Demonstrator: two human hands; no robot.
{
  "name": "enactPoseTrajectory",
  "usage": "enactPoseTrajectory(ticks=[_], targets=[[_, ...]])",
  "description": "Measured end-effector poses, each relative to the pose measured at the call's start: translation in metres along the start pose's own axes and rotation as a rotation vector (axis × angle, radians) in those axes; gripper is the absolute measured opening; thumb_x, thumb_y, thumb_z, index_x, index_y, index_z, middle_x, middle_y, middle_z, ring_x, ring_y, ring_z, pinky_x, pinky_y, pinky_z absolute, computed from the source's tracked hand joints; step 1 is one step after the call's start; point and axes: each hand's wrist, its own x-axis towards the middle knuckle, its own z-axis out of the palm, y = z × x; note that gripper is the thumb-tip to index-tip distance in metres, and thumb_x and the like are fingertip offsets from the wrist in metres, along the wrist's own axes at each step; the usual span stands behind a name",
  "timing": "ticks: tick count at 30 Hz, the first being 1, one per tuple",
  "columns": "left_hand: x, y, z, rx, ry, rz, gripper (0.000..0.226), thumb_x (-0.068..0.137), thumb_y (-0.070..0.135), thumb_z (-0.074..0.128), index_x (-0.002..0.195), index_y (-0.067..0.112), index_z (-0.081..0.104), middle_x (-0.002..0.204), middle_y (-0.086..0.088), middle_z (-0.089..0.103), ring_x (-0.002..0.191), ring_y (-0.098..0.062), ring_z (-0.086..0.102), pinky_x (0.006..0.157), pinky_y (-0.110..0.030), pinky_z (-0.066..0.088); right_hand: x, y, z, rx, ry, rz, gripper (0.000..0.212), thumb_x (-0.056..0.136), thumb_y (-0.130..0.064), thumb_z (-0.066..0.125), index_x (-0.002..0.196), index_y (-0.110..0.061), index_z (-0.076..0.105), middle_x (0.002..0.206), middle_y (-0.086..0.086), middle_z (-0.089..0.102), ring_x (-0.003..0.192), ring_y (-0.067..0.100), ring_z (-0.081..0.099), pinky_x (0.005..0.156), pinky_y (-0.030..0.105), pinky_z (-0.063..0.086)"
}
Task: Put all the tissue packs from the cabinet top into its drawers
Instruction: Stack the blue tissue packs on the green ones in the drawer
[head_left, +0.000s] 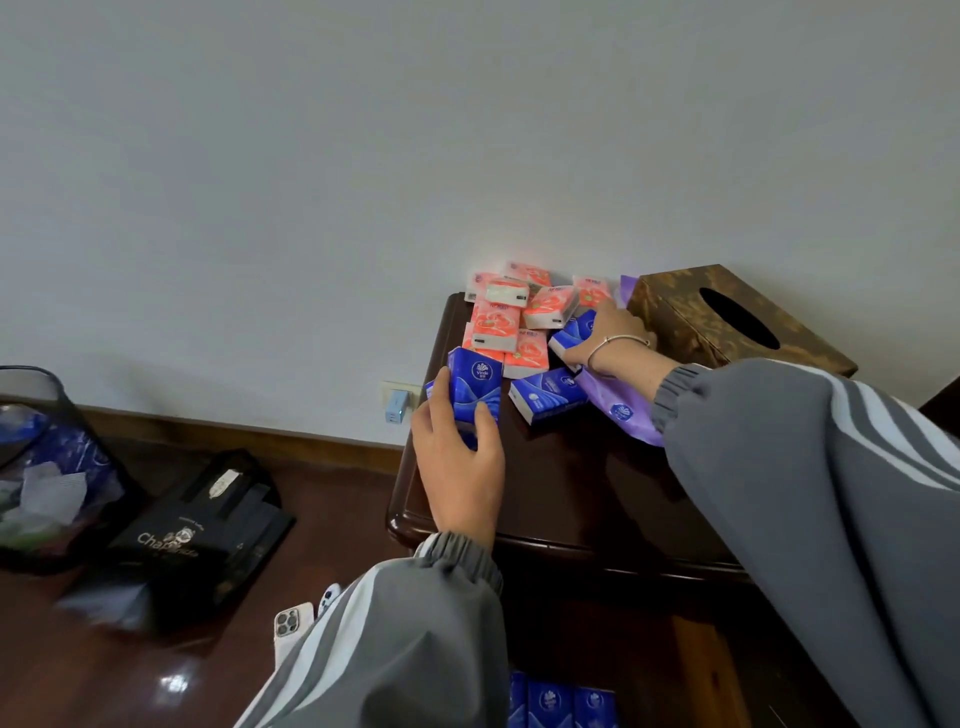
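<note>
Head view. Left hand (457, 462) gripping an upright blue pack (475, 387), thumb on its left side and fingers on its right, over the left edge of the cabinet (561, 493). Right hand (615, 332) laid over a second pack (569, 338), also blue, holding it with the thumb along its near edge and the fingers reaching past it toward the pink packs (511, 319). Bracelet (621, 340) on that wrist. Grey striped sleeves (405, 623) on both arms.

On the cabinet top:
- a third pack (545, 397), blue, flat between the hands
- a purple pack (623, 413) partly under the right forearm
- the pink heap by the wall
- a brown tissue box (727, 322) just right of the right hand

Low in front of the cabinet, a row of blue packs (561, 701) in what looks like an open drawer. On the floor to the left, a mesh bin (47, 457), a black bag (197, 535) and a phone (291, 623).
</note>
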Motion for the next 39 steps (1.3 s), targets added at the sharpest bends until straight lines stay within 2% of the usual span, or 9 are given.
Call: enactPoseTrajectory(ticks=[3, 7, 10, 13, 17, 21, 24, 31, 39], targets=[[0.000, 0.001, 0.000, -0.014, 0.002, -0.001, 0.051, 0.093, 0.032, 0.054, 0.141, 0.033, 0.035, 0.122, 0.007, 0.043, 0.106, -0.004, 0.049, 0.069, 0.001, 0.040, -0.003, 0.002, -0.008, 0.109, 0.139, 0.014, 0.086, 0.067, -0.052, 0.074, 0.133, -0.011, 0.036, 0.130, 0.014, 0.048, 0.116, 0.035, 0.051, 0.087, 0.042, 0.047], [-0.001, 0.002, -0.001, -0.056, 0.027, -0.004, 0.051, 0.093, 0.033, 0.054, 0.140, 0.035, 0.034, 0.119, 0.012, 0.040, 0.106, -0.005, 0.050, 0.071, 0.008, 0.035, -0.019, 0.011, -0.021, 0.475, 0.416, -0.037, 0.074, 0.066, -0.035, 0.075, 0.125, -0.006, 0.042, 0.126, 0.014, 0.047, 0.114, 0.031, 0.049, 0.085, 0.039, 0.045], [-0.002, 0.002, 0.000, -0.079, 0.054, -0.010, 0.051, 0.094, 0.034, 0.053, 0.140, 0.038, 0.033, 0.119, 0.014, 0.037, 0.110, -0.006, 0.048, 0.070, 0.009, 0.034, -0.032, 0.018, -0.031, 0.626, 0.298, -0.138, 0.064, 0.064, -0.033, 0.075, 0.116, -0.009, 0.048, 0.116, 0.007, 0.053, 0.100, 0.024, 0.055, 0.078, 0.033, 0.046], [-0.001, 0.000, 0.001, -0.083, 0.064, 0.000, 0.052, 0.093, 0.032, 0.054, 0.141, 0.036, 0.033, 0.121, 0.009, 0.039, 0.109, -0.008, 0.049, 0.071, 0.009, 0.033, -0.050, 0.017, -0.029, 0.351, 0.036, -0.317, 0.070, 0.063, -0.047, 0.073, 0.120, -0.016, 0.046, 0.114, 0.002, 0.054, 0.095, 0.018, 0.055, 0.073, 0.028, 0.043], [0.000, -0.003, 0.002, -0.060, 0.072, 0.010, 0.052, 0.093, 0.031, 0.054, 0.142, 0.034, 0.033, 0.122, 0.006, 0.040, 0.110, -0.010, 0.050, 0.073, 0.009, 0.032, -0.065, 0.003, -0.013, 0.043, -0.092, -0.449, 0.082, 0.062, -0.069, 0.063, 0.125, -0.021, 0.043, 0.124, 0.002, 0.053, 0.108, 0.022, 0.054, 0.082, 0.034, 0.046], [0.001, -0.003, 0.002, -0.049, 0.086, 0.022, 0.052, 0.094, 0.031, 0.053, 0.141, 0.034, 0.032, 0.125, 0.004, 0.041, 0.112, -0.011, 0.049, 0.072, 0.008, 0.034, -0.065, -0.008, -0.002, -0.171, -0.073, -0.389, 0.086, 0.062, -0.075, 0.058, 0.123, -0.018, 0.039, 0.118, 0.005, 0.056, 0.103, 0.027, 0.055, 0.082, 0.039, 0.046], [0.001, -0.004, 0.003, -0.047, 0.086, 0.022, 0.052, 0.094, 0.032, 0.053, 0.141, 0.033, 0.032, 0.125, 0.003, 0.041, 0.111, -0.010, 0.049, 0.074, 0.008, 0.034, -0.064, -0.017, 0.003, -0.300, -0.038, -0.380, 0.096, 0.060, -0.077, 0.058, 0.129, -0.015, 0.033, 0.119, 0.009, 0.056, 0.109, 0.031, 0.052, 0.090, 0.045, 0.039], [0.001, -0.004, 0.002, -0.062, 0.087, 0.027, 0.052, 0.093, 0.032, 0.053, 0.141, 0.035, 0.032, 0.123, 0.006, 0.039, 0.111, -0.014, 0.051, 0.073, 0.008, 0.035, -0.068, -0.027, 0.004, -0.323, -0.066, -0.358, 0.096, 0.066, -0.072, 0.058, 0.135, -0.014, 0.024, 0.120, 0.013, 0.053, 0.114, 0.034, 0.045, 0.097, 0.047, 0.031], [0.000, -0.001, 0.002, -0.027, 0.076, 0.030, 0.053, 0.093, 0.030, 0.053, 0.142, 0.031, 0.033, 0.124, 0.003, 0.040, 0.112, -0.014, 0.051, 0.076, -0.006, 0.037, -0.077, -0.026, 0.003, -0.309, -0.152, -0.351, 0.105, 0.066, -0.070, 0.060, 0.142, -0.016, 0.011, 0.118, 0.015, 0.056, 0.119, 0.037, 0.041, 0.097, 0.046, 0.029]])
